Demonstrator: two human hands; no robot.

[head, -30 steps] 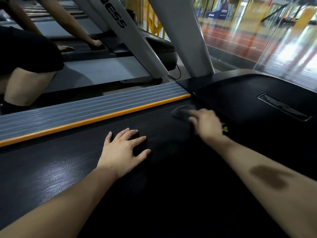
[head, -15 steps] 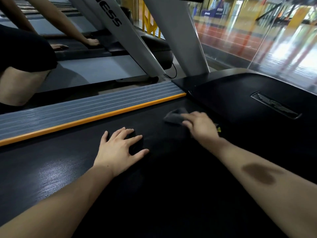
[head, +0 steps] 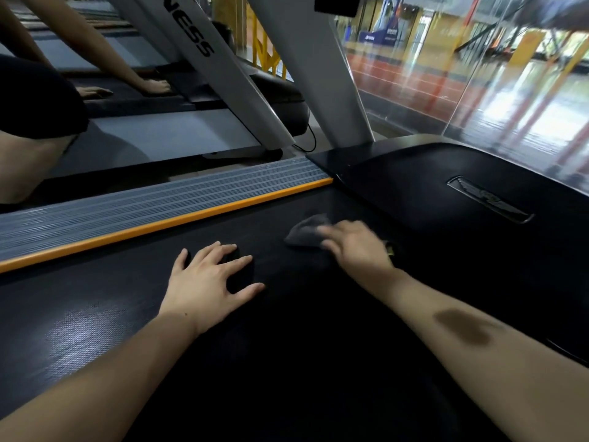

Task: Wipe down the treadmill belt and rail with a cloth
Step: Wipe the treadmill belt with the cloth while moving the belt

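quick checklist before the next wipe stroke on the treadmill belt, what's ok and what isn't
1. Cloth under the right hand: ok, pressed onto the belt, though blurred.
2. Left hand bracing: ok, flat on the belt, fingers spread, clear of the cloth.
3. Path toward the orange-edged rail: ok, bare belt between cloth and rail.
4. Rail wiped: cannot tell.
5. Black front cover beside the cloth: ok, nothing lying on it near the hand.
6. Other person's hands on the next treadmill: ok, well apart from this belt.

Black treadmill belt [head: 95, 314]; grey cloth [head: 304, 232], both hands [head: 207, 279] on it
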